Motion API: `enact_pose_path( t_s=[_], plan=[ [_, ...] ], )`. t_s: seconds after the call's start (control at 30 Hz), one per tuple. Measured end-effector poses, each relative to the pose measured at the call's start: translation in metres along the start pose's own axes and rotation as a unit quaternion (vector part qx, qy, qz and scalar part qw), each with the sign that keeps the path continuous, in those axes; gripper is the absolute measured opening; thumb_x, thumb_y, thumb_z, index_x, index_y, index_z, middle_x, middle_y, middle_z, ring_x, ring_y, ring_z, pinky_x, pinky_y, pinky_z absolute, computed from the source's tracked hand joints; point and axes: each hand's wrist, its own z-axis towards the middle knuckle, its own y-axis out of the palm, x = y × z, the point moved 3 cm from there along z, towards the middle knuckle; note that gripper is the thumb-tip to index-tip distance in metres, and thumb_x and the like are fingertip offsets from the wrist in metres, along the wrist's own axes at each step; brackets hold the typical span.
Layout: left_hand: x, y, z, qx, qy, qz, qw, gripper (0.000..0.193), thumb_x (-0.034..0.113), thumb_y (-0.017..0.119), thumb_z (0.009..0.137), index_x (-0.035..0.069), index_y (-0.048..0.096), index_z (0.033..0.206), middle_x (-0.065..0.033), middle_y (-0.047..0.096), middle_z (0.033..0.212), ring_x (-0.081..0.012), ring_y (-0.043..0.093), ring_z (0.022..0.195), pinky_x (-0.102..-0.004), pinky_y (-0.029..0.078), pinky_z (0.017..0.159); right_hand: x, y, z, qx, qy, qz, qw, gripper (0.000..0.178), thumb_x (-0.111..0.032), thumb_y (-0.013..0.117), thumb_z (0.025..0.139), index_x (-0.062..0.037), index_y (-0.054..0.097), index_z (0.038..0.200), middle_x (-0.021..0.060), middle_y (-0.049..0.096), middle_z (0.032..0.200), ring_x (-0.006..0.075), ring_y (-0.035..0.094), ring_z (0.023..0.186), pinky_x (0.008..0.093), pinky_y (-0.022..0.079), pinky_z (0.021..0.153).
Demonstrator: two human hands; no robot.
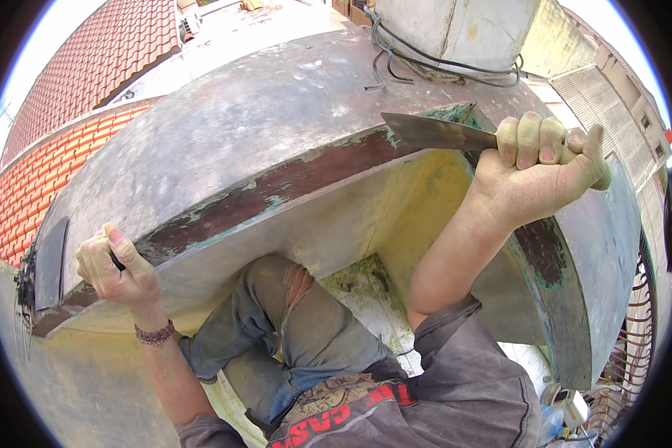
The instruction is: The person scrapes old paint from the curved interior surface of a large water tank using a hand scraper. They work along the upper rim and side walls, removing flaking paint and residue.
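Note:
My right hand (549, 160) is raised at the right, its fingers wrapped round the handle of a putty knife (440, 133). The broad metal blade points left, across the corner of a dark red-brown edge band (276, 196) with flaking green paint. Whether the blade touches the band I cannot tell. At the left, my left hand (119, 265) is closed in front of the band's lower end. A bit of something black shows between its fingers, too little to name. Pale dust covers both hands.
The band borders a curved grey concrete canopy (201, 134). A pale pillar (455, 33) wrapped in black cable rises from it. A dark flat panel (51, 261) stands at the far left. My bent legs (299, 321) are below. Coiled brown tubing (638, 313) hangs at the right.

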Motion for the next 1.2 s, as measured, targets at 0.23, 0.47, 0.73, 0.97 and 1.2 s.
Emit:
enact_pose_path(
  t_s=[0.23, 0.47, 0.73, 0.97, 1.2],
  plan=[
    [0.001, -0.001, 0.000, -0.002, -0.001, 0.000, 1.000, 0.014, 0.009, 0.058, 0.091, 0.002, 0.059, 0.079, -0.0059, 0.057, 0.074, -0.0219, 0.052, 0.072, -0.0343, 0.038, 0.074, 0.002, -0.002, -0.003, 0.000, 0.013, 0.049, 0.999, 0.041, -0.035, 0.056, 0.094, -0.0199, 0.031, 0.065, -0.0055, 0.026, 0.048, 0.0067, 0.020, 0.036, 0.0239, 0.014, 0.032],
    [0.001, -0.001, -0.001, -0.011, -0.016, -0.002, 1.000, 0.015, 0.009, 0.057, 0.092, 0.002, 0.058, 0.078, -0.0053, 0.057, 0.074, -0.0213, 0.052, 0.073, -0.0336, 0.038, 0.075, 0.003, 0.011, -0.012, -0.010, 0.026, -0.026, 0.999, 0.043, -0.040, 0.049, 0.094, -0.0173, 0.027, 0.066, -0.0057, 0.023, 0.049, 0.0072, 0.019, 0.037, 0.0261, 0.017, 0.035],
    [0.001, -0.002, 0.000, -0.023, -0.021, -0.005, 1.000, 0.015, 0.010, 0.057, 0.092, 0.003, 0.058, 0.079, -0.0060, 0.057, 0.076, -0.0218, 0.052, 0.073, -0.0338, 0.038, 0.076, 0.006, 0.020, -0.021, -0.023, 0.062, -0.001, 0.998, 0.048, -0.039, 0.048, 0.095, -0.0173, 0.026, 0.058, -0.0056, 0.021, 0.049, 0.0079, 0.019, 0.036, 0.0263, 0.015, 0.036],
    [0.005, -0.001, 0.002, -0.008, -0.022, -0.011, 1.000, 0.015, 0.009, 0.057, 0.091, 0.003, 0.057, 0.078, -0.0061, 0.058, 0.076, -0.0222, 0.052, 0.073, -0.0341, 0.038, 0.075, 0.006, 0.021, -0.026, -0.024, 0.064, 0.007, 0.998, 0.049, -0.039, 0.049, 0.095, -0.0179, 0.025, 0.058, -0.0059, 0.023, 0.049, 0.0070, 0.020, 0.037, 0.0259, 0.016, 0.035],
    [0.002, -0.003, 0.001, -0.014, -0.024, -0.020, 0.999, 0.015, 0.010, 0.058, 0.091, 0.004, 0.058, 0.077, -0.0057, 0.060, 0.077, -0.0218, 0.053, 0.073, -0.0329, 0.037, 0.075, 0.003, 0.025, -0.028, -0.069, 0.049, 0.013, 0.996, 0.046, -0.038, 0.050, 0.094, -0.0173, 0.026, 0.061, -0.0049, 0.025, 0.049, 0.0078, 0.020, 0.036, 0.0258, 0.017, 0.033]
  ],
)
